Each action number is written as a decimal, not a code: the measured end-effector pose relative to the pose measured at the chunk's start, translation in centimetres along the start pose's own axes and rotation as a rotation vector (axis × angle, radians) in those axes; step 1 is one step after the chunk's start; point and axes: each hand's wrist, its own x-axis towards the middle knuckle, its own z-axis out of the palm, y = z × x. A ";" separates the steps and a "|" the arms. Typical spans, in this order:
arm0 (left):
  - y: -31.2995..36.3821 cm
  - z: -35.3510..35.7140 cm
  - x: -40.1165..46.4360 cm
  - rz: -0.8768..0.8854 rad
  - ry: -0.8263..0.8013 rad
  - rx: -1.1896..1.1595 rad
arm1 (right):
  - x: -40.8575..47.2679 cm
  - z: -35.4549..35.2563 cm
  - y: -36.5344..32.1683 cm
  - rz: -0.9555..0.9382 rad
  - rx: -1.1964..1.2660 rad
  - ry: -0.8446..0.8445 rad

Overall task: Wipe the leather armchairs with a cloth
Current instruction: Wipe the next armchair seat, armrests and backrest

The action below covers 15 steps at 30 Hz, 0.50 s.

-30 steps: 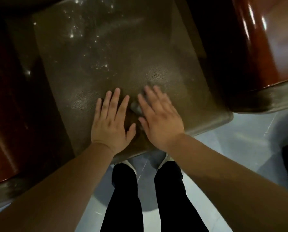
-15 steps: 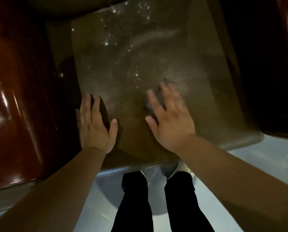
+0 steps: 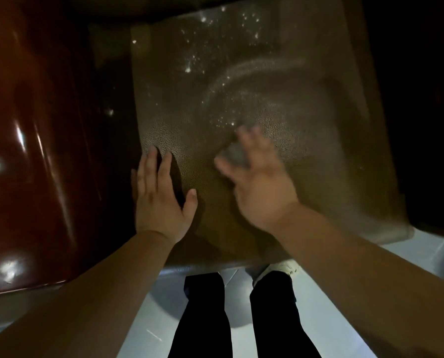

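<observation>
The armchair's dark brown grained leather seat (image 3: 314, 120) fills the middle of the view, speckled with bright droplets toward the back. My right hand (image 3: 263, 188) is spread over a small grey cloth (image 3: 235, 155) and presses it onto the seat; the hand is motion-blurred. My left hand (image 3: 161, 200) lies flat with straight fingers at the seat's left edge, beside the gap to the armrest. Most of the cloth is hidden under my right fingers.
A glossy reddish-brown wooden armrest (image 3: 34, 151) stands along the left. The right side of the chair is in deep shadow. Below the seat's front edge lie pale floor tiles (image 3: 345, 293), my dark trouser legs (image 3: 202, 319) and a light shoe (image 3: 280, 270).
My left hand slid from beside the right hand to the seat's left edge. My right hand moved the cloth a little farther up the seat and spread its fingers.
</observation>
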 end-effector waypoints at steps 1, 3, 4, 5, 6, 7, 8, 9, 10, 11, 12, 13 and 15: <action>0.3 -0.4 0.3 -0.015 -0.014 -0.035 | -0.2 0.2 -0.2 -0.154 -0.053 -0.074; 0.7 -1.2 2.2 -0.087 0.028 -0.148 | 0.2 -0.4 2.3 -0.213 -0.169 -0.095; 0.9 -1.4 3.7 -0.123 0.078 -0.187 | 0.7 -1.0 4.0 -0.102 -0.218 -0.051; 1.1 -1.4 5.2 -0.150 0.115 -0.191 | 1.4 -1.5 5.9 0.073 -0.226 0.018; 1.4 -1.1 6.4 -0.160 0.126 -0.151 | 2.1 -2.2 7.6 0.297 -0.185 0.077; 1.6 -0.7 7.1 -0.154 0.119 -0.077 | 3.1 -3.0 8.8 0.520 -0.109 0.115; 1.7 -0.1 7.4 -0.142 0.111 -0.007 | 4.3 -3.5 9.2 0.691 -0.042 0.147; 1.7 0.5 7.5 -0.128 0.112 0.035 | 5.5 -3.7 8.5 0.779 -0.045 0.156; 1.7 0.9 7.5 -0.121 0.119 0.052 | 6.4 -3.2 7.0 0.772 -0.097 0.142; 1.5 1.0 7.5 -0.118 0.128 0.058 | 6.9 -2.5 4.8 0.668 -0.150 0.113; 1.4 0.9 7.5 -0.117 0.135 0.063 | 7.1 -1.6 2.2 0.471 -0.184 0.076; 1.2 0.8 7.6 -0.118 0.138 0.070 | 7.0 -0.7 -0.1 0.217 -0.206 0.031; 1.1 0.5 7.8 -0.106 0.122 0.080 | 6.4 0.5 -2.4 -0.206 -0.200 -0.113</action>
